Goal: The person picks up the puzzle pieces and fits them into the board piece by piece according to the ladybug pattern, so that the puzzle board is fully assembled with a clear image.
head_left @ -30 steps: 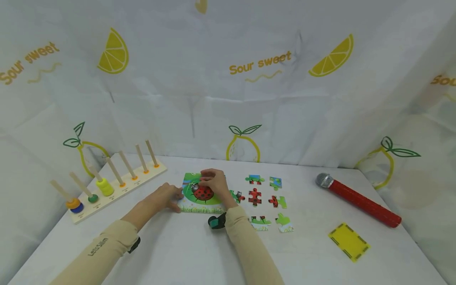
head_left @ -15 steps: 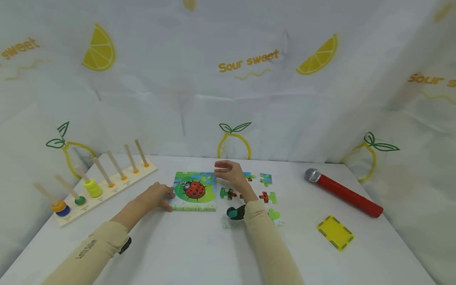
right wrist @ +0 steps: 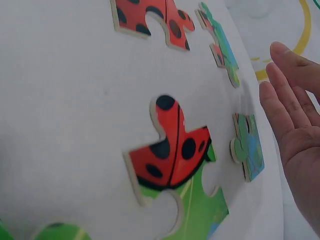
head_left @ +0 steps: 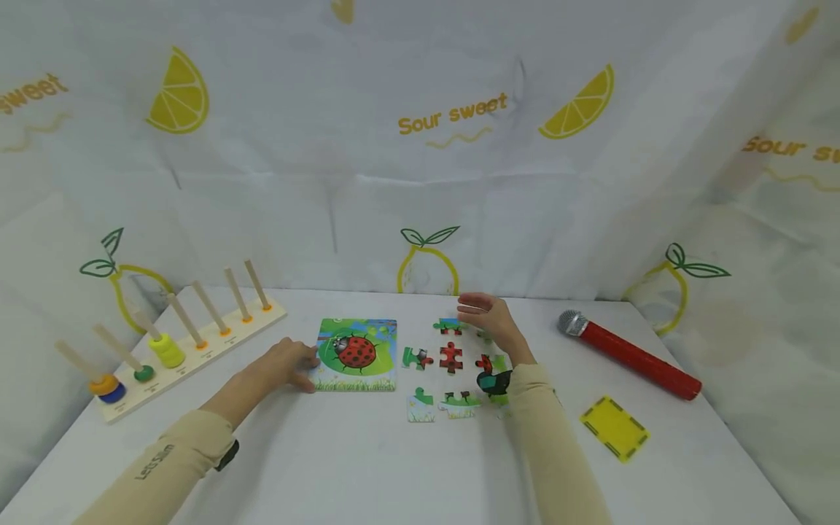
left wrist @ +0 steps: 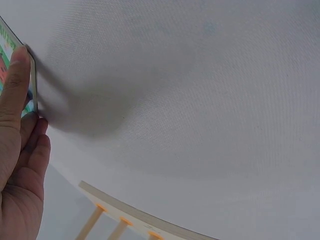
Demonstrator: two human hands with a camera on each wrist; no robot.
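Observation:
A square ladybug picture board lies flat on the table. My left hand touches its left edge; in the left wrist view the thumb and fingertips lie along the board's edge. My right hand hovers above the loose jigsaw pieces with nothing in its fingers. Among them are a red centre piece, a blue-topped piece and a grassy piece. The right wrist view shows a red-and-green piece and a blue-green piece beside the hand. My right wrist and forearm hide part of the right-hand pieces.
A wooden peg rack with several pegs and coloured beads stands at the left. On the right lie a red microphone and a yellow rectangular plate. A white printed curtain hangs behind the table.
My right hand has moved from above the ladybug board rightward over the loose pieces, its fingers parting. My left hand has stayed at the board's left edge. The head view has shifted slightly.

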